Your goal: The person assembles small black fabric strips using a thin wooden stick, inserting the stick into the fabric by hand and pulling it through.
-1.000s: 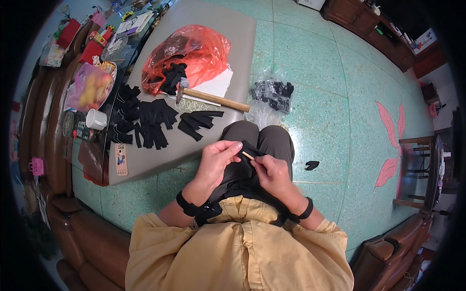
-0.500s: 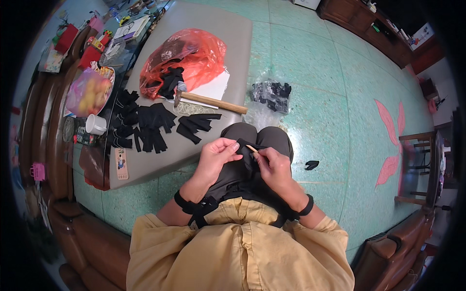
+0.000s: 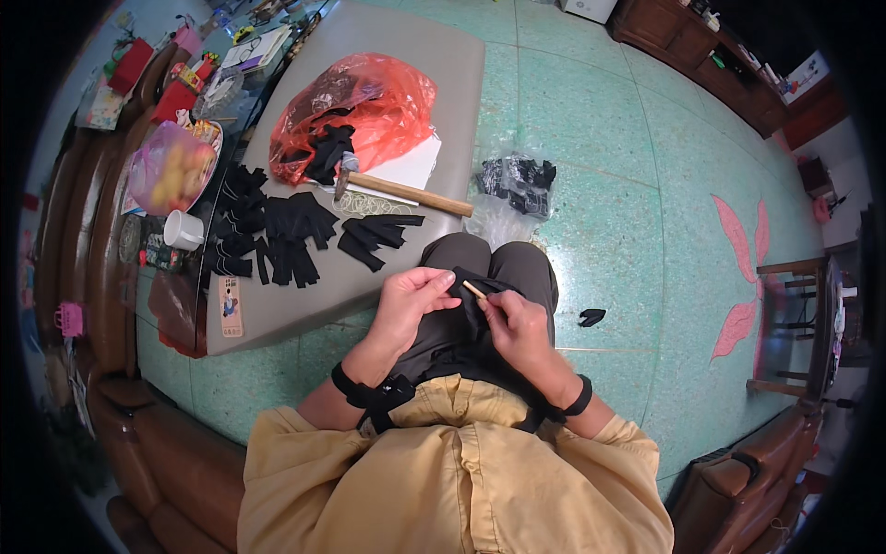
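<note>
Over my lap, my left hand (image 3: 412,303) pinches the edge of a small black cloth piece (image 3: 463,274) between thumb and fingers. My right hand (image 3: 520,328) grips a short, thin, pale wooden stick (image 3: 473,290), its free end pointing up and left against the black cloth. Dark trousers behind make the cloth's full outline hard to see. On the grey padded bench to the left lie cut black cloth strips (image 3: 297,226), with a smaller fan of strips (image 3: 377,240) nearer my knees.
A hammer (image 3: 411,194) rests on the bench beside pale cord loops (image 3: 367,205) and a red plastic bag (image 3: 392,97). A phone (image 3: 230,307) lies at the bench's near edge. A clear bag of black pieces (image 3: 517,185) and a black scrap (image 3: 592,318) are on the green floor.
My right hand has dropped slightly, and the stick has turned a little and shows more of its length. The left hand keeps its pinch on the cloth.
</note>
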A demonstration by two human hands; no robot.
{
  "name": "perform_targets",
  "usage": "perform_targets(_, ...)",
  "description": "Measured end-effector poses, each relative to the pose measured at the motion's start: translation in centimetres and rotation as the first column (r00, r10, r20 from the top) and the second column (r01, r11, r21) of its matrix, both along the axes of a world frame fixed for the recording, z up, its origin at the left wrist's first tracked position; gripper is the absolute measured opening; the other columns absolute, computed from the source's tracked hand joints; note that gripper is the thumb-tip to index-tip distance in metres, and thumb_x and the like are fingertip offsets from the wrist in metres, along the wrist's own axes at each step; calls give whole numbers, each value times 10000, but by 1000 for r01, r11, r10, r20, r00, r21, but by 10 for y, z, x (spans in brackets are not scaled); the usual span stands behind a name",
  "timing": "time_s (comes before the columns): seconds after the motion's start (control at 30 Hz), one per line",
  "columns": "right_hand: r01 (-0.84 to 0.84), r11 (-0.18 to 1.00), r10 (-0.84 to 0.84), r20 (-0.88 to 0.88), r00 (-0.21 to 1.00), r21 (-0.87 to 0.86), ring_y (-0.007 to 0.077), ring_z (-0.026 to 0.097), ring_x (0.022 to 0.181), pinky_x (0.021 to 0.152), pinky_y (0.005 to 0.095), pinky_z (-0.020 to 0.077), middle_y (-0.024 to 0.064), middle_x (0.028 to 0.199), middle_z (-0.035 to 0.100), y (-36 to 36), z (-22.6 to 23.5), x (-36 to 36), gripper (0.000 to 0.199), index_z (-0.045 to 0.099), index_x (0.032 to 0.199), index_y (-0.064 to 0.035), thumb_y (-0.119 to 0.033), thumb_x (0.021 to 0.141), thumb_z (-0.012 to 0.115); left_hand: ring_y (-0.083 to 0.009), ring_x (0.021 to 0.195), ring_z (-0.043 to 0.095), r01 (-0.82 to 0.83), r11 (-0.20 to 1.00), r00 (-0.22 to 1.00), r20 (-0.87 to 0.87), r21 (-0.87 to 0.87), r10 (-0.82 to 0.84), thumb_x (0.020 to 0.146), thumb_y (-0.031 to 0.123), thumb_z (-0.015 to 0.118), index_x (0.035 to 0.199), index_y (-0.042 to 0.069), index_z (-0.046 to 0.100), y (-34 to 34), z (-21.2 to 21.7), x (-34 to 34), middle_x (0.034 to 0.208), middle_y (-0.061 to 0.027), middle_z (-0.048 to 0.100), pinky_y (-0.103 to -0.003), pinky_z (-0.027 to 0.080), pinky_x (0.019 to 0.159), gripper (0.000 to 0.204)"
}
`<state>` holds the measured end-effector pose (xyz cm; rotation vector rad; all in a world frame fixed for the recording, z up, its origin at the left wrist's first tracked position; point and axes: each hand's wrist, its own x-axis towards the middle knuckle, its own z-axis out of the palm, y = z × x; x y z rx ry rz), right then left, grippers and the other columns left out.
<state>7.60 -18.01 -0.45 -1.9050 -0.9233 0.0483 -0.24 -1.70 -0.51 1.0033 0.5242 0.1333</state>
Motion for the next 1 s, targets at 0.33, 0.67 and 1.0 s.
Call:
perform_targets(0.33,-29,1000,29,60,998,-5,318,567,546,456,380,441,139,636,545,-3,-3,-12,142,514,762,-18,-8,736,654,-92,705,594,13,997,999,-49,76,-9,868,113,585,960,-22,634,-3,8,-1,847,-50,643,-230,498,645,170)
perform_targets(0.67,64,996,-74,169,983,63,305,578,544,453,362,448,132,657,570,5,-6,-5,123,537,789,-17,-9,752,653,-55,776,558,68,980,990,109,189,-90,868,84,576,1101,-14,572,-17,10,9,907,-23,619,-182,437,663,253)
perform_targets(1.0,-47,999,44,-170,984,-14,121,488,438,427,257,379,55,549,521,-18,14,6,160,544,729,-9,-88,786,671,-53,659,530,-92,957,995,69,274,76,880,112,576,1024,-17,630,-5,12,11,819,-10,617,-187,432,622,201)
